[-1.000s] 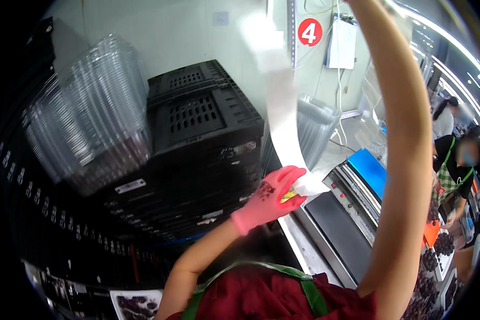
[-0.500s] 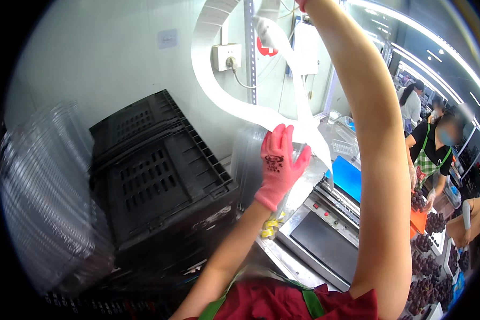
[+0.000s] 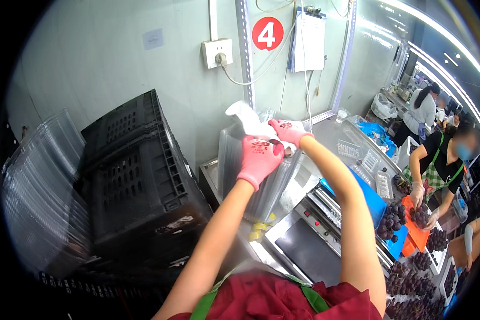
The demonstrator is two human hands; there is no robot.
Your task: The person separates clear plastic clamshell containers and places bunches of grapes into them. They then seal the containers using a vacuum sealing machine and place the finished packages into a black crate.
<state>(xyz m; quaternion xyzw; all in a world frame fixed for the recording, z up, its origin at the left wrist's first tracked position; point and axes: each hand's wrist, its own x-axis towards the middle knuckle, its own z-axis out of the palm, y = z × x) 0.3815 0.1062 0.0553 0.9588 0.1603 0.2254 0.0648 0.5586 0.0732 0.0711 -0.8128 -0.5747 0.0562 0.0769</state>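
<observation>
A long white paper strip (image 3: pixel 244 114), gathered into a short loop, is bunched between my hands above the clear plastic trays. My left hand (image 3: pixel 260 160), in a pink glove, is closed on its near part. My right hand (image 3: pixel 289 133), gloved in pink too, grips the far part, fingers pointing left. Directly below both hands rises a tall stack of clear plastic trays (image 3: pixel 269 194). A small silvery-white bit of the strip shows just under my right hand; how it is folded is hidden by the fingers.
Black plastic crates (image 3: pixel 138 176) stand at left, beside more stacked clear trays (image 3: pixel 42 186). A wrapping machine (image 3: pixel 317 240) lies right of my hands, with a blue board (image 3: pixel 370 200) and grapes (image 3: pixel 392 220) beyond. A co-worker (image 3: pixel 437 170) handles grapes at right.
My right hand has come down from the top edge to beside my left. The long hanging strip is now bunched between them. My view has shifted, showing more table.
</observation>
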